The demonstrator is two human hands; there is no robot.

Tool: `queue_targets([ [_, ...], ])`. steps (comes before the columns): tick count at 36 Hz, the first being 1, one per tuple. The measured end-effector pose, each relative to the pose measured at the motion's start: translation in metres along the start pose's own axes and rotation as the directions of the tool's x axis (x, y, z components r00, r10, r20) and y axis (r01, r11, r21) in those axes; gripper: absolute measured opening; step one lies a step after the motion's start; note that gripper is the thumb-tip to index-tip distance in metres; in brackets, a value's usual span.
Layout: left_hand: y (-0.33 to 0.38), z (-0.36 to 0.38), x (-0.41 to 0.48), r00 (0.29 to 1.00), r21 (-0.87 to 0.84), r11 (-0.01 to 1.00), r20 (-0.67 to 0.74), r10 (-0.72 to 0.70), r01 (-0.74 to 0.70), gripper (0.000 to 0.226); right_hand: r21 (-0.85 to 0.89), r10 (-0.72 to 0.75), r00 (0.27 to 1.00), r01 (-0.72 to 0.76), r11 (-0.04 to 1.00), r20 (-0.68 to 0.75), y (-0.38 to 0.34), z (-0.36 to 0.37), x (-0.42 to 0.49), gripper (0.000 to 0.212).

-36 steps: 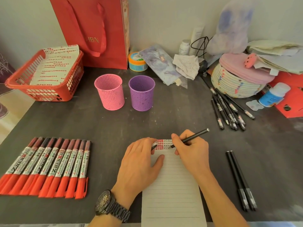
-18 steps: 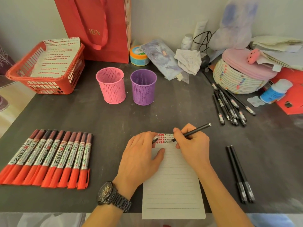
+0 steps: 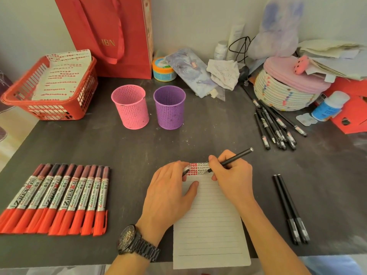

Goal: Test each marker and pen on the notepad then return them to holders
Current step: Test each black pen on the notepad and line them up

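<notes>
One wide-angle view, taken from the person's head, faces forward and down — close above the fingers [image 3: 214, 159], which sit low at centre. Beyond the fingertips the dark table [image 3: 139, 151] stretches back to the wall [image 3: 188, 22]; forearms [image 3: 278, 245] enter from below the fingers.

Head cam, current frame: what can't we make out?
- Pen tip: head view, too small and crowded by the right hand to tell whether it touches the notepad.
- Cap held by the left hand: head view, mostly hidden by its fingers.
- Test marks: head view, too small to read.
- Markers: head view, leftmost red ends cut off by the left edge.
</notes>
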State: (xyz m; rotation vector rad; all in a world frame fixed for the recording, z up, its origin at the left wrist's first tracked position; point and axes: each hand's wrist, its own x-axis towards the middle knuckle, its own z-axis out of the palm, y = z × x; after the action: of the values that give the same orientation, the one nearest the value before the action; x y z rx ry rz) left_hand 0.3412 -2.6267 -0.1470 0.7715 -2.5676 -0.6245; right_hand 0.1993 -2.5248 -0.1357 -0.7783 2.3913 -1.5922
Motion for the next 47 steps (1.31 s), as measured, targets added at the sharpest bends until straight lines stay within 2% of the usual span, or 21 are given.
queue_targets([
  [11, -0.004, 0.005, 0.000, 0.999, 0.017, 1.000, -0.045, 0.018, -0.018, 0.041, 0.012, 0.024, 1.000, -0.024, 1.000, -0.010, -0.002, -0.001, 0.000, 0.034],
  [17, -0.004, 0.002, 0.001, 0.999, 0.010, 0.999, -0.028, 0.038, -0.038, 0.033, 0.059, 0.019, 0.999, -0.016, 0.998, -0.044, -0.006, -0.003, -0.001, 0.034],
  [23, 0.003, -0.005, -0.002, 0.998, -0.074, 0.996, -0.034, 0.048, -0.050, 0.035, 0.109, -0.005, 0.993, 0.018, 0.994, -0.114, -0.013, -0.006, -0.005, 0.029],
  [28, 0.004, -0.011, -0.005, 0.997, -0.169, 0.983, -0.039, 0.068, -0.074, 0.036, 0.350, -0.037, 0.999, 0.028, 0.936, 0.017, -0.020, -0.019, -0.009, 0.022],
  [32, 0.005, -0.012, -0.005, 0.997, -0.139, 0.987, -0.041, 0.070, -0.076, 0.028, 0.495, 0.040, 0.994, -0.087, 0.865, 0.105, -0.017, -0.026, -0.020, 0.026],
  [35, 0.004, -0.010, -0.003, 0.995, -0.084, 0.992, -0.043, 0.093, -0.097, 0.031, 0.536, 0.090, 0.992, -0.123, 0.835, 0.089, -0.008, -0.029, -0.032, 0.027],
  [38, 0.002, -0.008, -0.003, 0.991, -0.061, 0.992, -0.073, 0.109, -0.114, 0.033, 0.588, 0.103, 0.993, -0.114, 0.801, 0.052, -0.004, -0.029, -0.038, 0.015],
  [40, 0.002, -0.007, -0.003, 0.989, -0.056, 0.991, -0.089, 0.115, -0.120, 0.034, 0.616, 0.108, 0.993, -0.111, 0.780, 0.042, -0.002, -0.029, -0.039, 0.019],
  [44, 0.003, -0.006, -0.003, 0.994, -0.008, 0.995, -0.048, 0.100, -0.100, 0.044, 0.626, 0.087, 0.995, -0.101, 0.773, 0.054, -0.003, -0.029, -0.038, 0.016],
  [47, 0.002, -0.007, -0.005, 0.999, -0.064, 0.997, 0.014, 0.038, -0.037, 0.045, 0.666, 0.080, 0.994, -0.106, 0.738, 0.069, -0.002, -0.031, -0.039, 0.011],
])
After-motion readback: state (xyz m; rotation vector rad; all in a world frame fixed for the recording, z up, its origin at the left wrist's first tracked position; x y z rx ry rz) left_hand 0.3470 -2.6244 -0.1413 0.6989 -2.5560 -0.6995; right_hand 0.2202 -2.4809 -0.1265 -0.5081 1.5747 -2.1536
